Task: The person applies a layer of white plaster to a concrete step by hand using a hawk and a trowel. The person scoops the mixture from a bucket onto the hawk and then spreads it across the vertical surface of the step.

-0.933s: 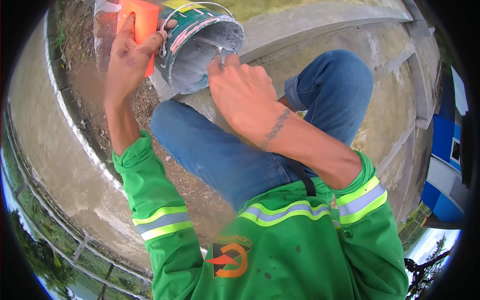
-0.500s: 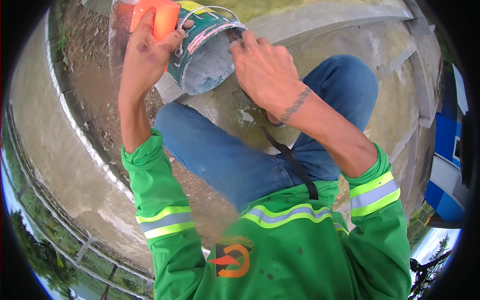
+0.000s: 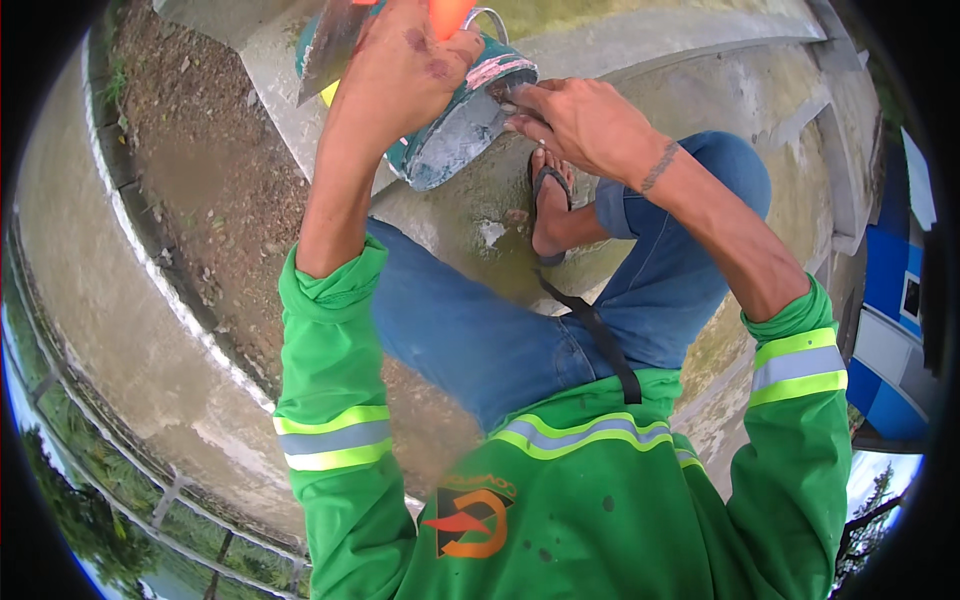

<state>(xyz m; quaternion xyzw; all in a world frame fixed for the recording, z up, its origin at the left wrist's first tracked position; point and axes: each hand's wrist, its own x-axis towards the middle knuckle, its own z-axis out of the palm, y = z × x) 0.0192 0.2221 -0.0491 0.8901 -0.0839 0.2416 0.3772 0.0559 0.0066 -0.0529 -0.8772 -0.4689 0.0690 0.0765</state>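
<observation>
A green bucket [image 3: 455, 140] is tilted with its mouth toward me at the top of the view, its inside coated with a grey-white paste. My left hand [image 3: 410, 65] is closed around a trowel-like tool with a flat metal blade [image 3: 332, 48] and an orange part [image 3: 450, 14]. That hand lies in front of the bucket's left side and hides part of it. At the right rim, my right hand [image 3: 590, 125] has its fingers bent together by the bucket's mouth. What those fingers hold, if anything, is hard to see.
My sandalled foot [image 3: 548, 205] rests on the wet concrete [image 3: 480, 275] just below the bucket, between my bent knees. Bare soil [image 3: 215, 170] and a white-edged kerb [image 3: 165, 275] run along the left. A concrete ledge [image 3: 690, 50] crosses behind the bucket.
Both hands and the bucket have shifted to the right. My left hand now covers more of the bucket, and the blade is turned more edge-on. My foot has come into sight.
</observation>
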